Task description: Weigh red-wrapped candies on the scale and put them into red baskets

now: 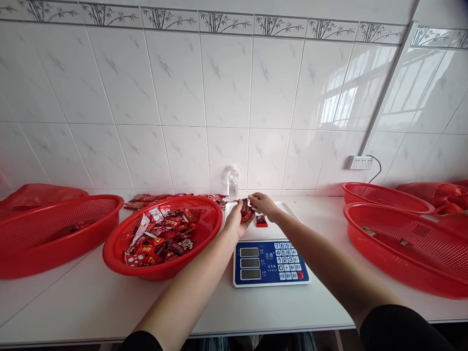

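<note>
Above the pan of a blue-and-white digital scale (272, 263), my two hands are close together. My left hand (237, 220) is closed around several small red and dark packets (247, 209). My right hand (263, 204) has its fingers pinched at the edge of these packets; what exactly lies between the fingertips is hidden. One red packet (262, 221) lies on the white scale pan (281, 209), just under my right hand. To the left stands a red plastic basket (199, 261) holding many red, pink and dark wrapped packets (164, 236).
A clear plastic bottle (233, 183) stands by the tiled wall, beside a row of red packages (146, 199). Another red basket (109, 207) is at far left. Red baskets (402, 273) also stand at right, with red bags (438, 192) behind. A power strip (359, 162) is on the wall.
</note>
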